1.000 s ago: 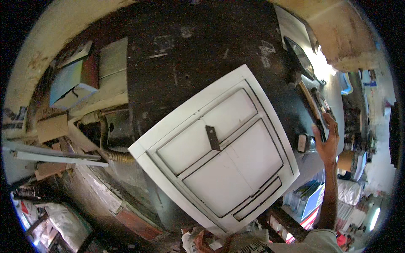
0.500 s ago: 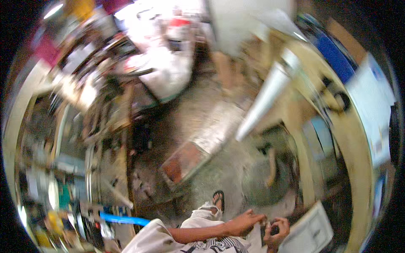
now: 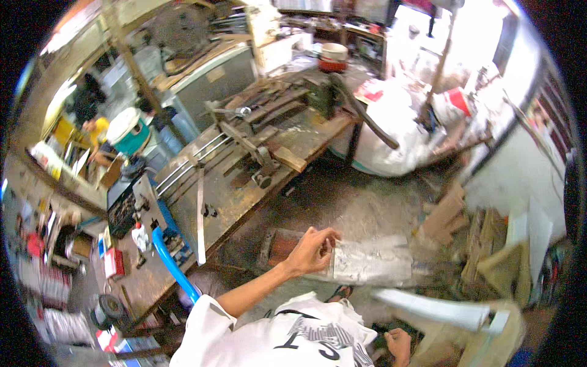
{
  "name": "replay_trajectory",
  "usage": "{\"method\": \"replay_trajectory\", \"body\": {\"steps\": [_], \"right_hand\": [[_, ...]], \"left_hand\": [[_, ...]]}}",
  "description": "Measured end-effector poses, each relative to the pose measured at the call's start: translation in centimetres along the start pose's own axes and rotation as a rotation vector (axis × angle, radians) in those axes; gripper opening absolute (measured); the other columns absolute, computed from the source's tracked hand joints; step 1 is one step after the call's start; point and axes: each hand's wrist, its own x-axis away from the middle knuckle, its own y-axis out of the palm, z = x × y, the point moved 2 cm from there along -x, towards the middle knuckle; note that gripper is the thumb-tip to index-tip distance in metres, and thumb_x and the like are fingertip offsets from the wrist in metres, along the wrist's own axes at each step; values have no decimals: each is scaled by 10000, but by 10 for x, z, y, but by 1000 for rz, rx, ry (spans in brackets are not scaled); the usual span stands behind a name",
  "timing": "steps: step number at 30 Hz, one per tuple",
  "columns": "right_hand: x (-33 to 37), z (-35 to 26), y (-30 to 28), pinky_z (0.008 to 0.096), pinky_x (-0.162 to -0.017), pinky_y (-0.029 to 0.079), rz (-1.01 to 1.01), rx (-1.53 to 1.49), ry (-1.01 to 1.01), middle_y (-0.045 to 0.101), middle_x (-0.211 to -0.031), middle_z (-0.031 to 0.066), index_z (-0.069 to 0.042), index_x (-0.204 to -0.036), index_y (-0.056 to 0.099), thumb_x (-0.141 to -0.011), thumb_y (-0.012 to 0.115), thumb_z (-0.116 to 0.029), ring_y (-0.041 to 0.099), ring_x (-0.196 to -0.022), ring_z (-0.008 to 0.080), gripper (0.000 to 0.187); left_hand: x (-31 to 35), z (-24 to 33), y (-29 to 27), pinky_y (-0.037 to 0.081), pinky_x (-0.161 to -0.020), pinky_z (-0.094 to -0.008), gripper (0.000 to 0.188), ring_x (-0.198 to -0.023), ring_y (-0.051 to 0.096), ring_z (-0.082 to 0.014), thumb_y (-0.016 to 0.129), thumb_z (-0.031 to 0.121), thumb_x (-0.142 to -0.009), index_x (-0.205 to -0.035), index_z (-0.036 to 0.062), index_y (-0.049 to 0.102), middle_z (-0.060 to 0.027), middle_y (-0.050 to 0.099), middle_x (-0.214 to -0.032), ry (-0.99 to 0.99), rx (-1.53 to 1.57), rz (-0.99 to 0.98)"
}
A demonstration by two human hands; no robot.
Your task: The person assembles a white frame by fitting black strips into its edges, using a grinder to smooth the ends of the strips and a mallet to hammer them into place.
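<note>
Contents of curled left hand (image 3: 313, 251) and right hand (image 3: 398, 346) are unclear; a leftward swing could knock the tube (image 3: 173, 263) by the edge of the surface (image 3: 235, 205).

Shirt (image 3: 318, 324) wht w/ blk lettering & fine striped print. Slab (image 3: 373, 260) mottled wht/grey, brick-red toward its L end. Tube (image 3: 174, 266) bright blue. Bench (image 3: 238, 205) brn, scuffed paler in patches. Bucket (image 3: 131, 144) teal, wht up top. Pot (image 3: 332, 63) red below, cream above. Sack (image 3: 397, 134) wht. Box (image 3: 114, 263) red w/ wht patch. Cabinet (image 3: 217, 79) grey.
</note>
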Motion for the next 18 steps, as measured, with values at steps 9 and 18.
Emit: {"method": "replay_trajectory", "body": {"steps": [9, 18], "right_hand": [[-248, -179, -193, 338, -612, 507, 113, 14, -400, 656, -734, 145, 28, -876, 617, -841, 672, -26, 649, -644, 218, 84], [-419, -403, -244, 387, -739, 516, 132, -76, -646, 678, -865, 160, 6, -943, 648, -867, 678, -103, 663, -790, 298, 136]], "left_hand": [[-89, -56, -8, 486, -624, -284, 303, -684, 598, -108, 563, -14, -769, -1063, 56, 586, -56, 607, -744, -413, 46, 473], [-406, -170, -125, 496, -769, -321, 245, -808, 646, -196, 677, 85, -755, -987, 52, 608, -77, 652, -859, 21, -265, 684]]}}
